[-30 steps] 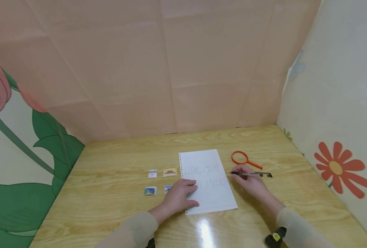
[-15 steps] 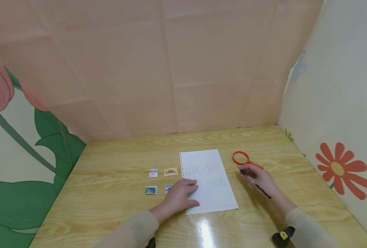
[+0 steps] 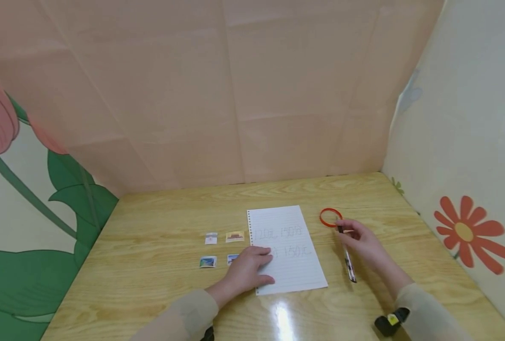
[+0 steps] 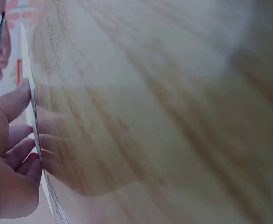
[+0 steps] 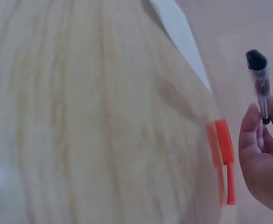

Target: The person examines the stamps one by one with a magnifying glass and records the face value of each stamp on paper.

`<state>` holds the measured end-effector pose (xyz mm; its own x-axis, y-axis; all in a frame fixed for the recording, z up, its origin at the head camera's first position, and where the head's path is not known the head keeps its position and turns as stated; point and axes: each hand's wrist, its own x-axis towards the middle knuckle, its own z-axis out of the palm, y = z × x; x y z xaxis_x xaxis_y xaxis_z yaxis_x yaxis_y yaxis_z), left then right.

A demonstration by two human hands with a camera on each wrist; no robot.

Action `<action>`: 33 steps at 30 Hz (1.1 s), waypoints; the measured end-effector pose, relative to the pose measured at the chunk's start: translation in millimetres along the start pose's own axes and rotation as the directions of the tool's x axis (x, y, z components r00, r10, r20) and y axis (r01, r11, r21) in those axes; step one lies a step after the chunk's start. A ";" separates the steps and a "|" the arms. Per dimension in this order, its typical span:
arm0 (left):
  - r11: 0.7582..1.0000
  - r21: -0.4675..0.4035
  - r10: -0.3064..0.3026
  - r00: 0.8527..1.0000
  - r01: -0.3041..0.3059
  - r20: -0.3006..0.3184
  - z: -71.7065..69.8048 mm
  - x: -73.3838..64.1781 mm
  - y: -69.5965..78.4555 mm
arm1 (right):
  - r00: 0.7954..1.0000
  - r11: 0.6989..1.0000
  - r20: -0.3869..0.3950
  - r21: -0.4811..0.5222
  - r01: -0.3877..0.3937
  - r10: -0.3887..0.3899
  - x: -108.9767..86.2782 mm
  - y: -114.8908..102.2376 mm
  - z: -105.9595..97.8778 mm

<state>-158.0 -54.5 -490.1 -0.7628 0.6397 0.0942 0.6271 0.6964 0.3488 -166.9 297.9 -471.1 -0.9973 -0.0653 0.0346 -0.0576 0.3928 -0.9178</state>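
Note:
On the wooden table lies a sheet of lined paper (image 3: 288,274) with handwritten figures and characters. My left hand (image 3: 248,270) rests on its left side, fingers spread; the left wrist view shows that hand (image 4: 10,154) against the sheet's edge. Right of the paper, my right hand (image 3: 361,239) pinches a pen (image 3: 347,260) near one end, its other end pointing toward me. In the right wrist view the pen (image 5: 263,88) stands out from the fingertips. A red magnifying glass (image 3: 331,218) lies just beyond the right hand, its handle hidden by the hand in the head view.
Several small stamp-like pictures lie left of the paper: a pale one (image 3: 211,238), a yellowish one (image 3: 235,236) and a blue-green one (image 3: 208,261). Another blue picture (image 3: 232,258) is partly covered by the left hand. A flowered wall (image 3: 461,142) borders the table's right side.
My right hand has moved right, away from the paper and closer to the magnifying glass. The pen has swung from pointing rightward to pointing toward me. The left hand stays put.

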 end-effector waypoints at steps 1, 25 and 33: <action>1.000 0.001 0.002 1.000 -0.002 0.000 0.3 0.2 -0.3 | 1.000 1.000 -0.009 0.001 0.000 0.000 -0.3 0.9 0.1; 1.000 -0.005 0.000 1.000 0.000 -0.005 2.4 0.6 -1.8 | 0.920 0.939 -0.390 -0.328 -0.108 -0.030 11.5 31.9 -67.1; 1.000 -0.023 -0.009 1.000 0.009 0.006 1.1 0.9 -1.2 | 0.912 0.903 -0.406 -0.373 -0.214 0.048 16.8 40.5 -72.3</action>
<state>-159.2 -54.4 -491.5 -0.7673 0.6356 0.0857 0.6166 0.6943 0.3712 -189.4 379.0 -479.1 -0.9315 0.3323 0.1480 0.1442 0.7108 -0.6885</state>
